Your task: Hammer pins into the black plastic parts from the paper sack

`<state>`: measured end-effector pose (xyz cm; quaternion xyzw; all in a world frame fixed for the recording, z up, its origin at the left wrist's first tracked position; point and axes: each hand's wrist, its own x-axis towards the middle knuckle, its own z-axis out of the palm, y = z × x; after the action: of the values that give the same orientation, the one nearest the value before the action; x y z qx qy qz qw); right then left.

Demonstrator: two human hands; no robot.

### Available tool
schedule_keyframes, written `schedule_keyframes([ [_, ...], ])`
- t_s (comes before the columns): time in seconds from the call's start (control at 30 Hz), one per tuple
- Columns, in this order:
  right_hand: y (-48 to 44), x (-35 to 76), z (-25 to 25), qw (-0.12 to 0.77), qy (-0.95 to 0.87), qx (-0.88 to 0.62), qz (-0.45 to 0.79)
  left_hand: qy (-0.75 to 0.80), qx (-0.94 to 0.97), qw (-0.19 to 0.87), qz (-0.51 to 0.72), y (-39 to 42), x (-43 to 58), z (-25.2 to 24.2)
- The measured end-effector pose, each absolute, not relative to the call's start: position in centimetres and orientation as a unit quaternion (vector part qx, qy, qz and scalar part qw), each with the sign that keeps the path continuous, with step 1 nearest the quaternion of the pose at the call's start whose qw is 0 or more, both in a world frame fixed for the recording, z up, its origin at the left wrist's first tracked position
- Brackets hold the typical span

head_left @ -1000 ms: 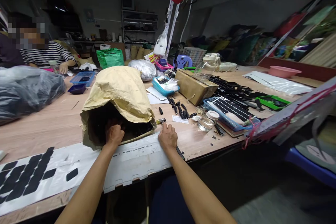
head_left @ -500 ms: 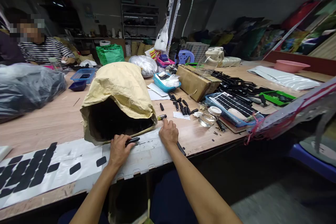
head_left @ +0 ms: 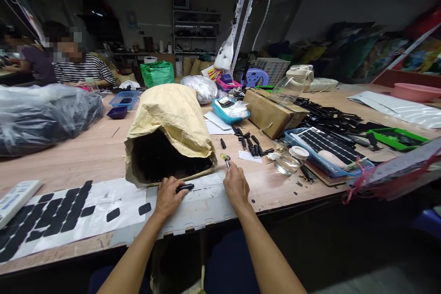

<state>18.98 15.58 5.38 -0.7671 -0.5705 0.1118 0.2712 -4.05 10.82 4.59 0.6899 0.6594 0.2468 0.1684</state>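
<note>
My left hand (head_left: 167, 196) grips a small black oblong part (head_left: 185, 188) and holds it over the white backing sheet (head_left: 103, 211), just in front of the open mouth of a tan paper sack (head_left: 172, 119). My right hand (head_left: 236, 185) is closed on a small screwdriver (head_left: 226, 160) with a yellow-green handle, its tip pointing away from me. Rows of black oblong pieces (head_left: 51, 220) lie stuck on the sheet to the left.
Loose black parts (head_left: 250, 142), a glass jar (head_left: 287, 163), a blue tray with a solar panel (head_left: 324, 147), a cardboard box (head_left: 272, 112) and a green tray (head_left: 399, 138) lie to the right. A dark plastic bag (head_left: 41, 117) sits left. Two people sit at the far left.
My left hand came out of the sack holding a black part and set it over the white sheet. My right hand lifted the screwdriver off the table.
</note>
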Motion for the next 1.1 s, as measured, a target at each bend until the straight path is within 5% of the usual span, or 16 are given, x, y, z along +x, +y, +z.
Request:
schedule_keyframes([
  [0.17,9.6,16.6,5.1,0.422,-0.63,-0.605,0.241,0.663,0.684,0.169,0.253,10.9,-4.0,4.3],
  [0.87,7.0,12.0,4.8,0.38,-0.727,-0.53,0.215,0.668,0.676,0.175,0.257,10.7,-3.8,4.5],
  [1.1,9.1,16.1,6.0,0.473,-0.611,-0.621,0.133,0.672,0.67,0.182,0.257,10.8,-3.8,4.5],
])
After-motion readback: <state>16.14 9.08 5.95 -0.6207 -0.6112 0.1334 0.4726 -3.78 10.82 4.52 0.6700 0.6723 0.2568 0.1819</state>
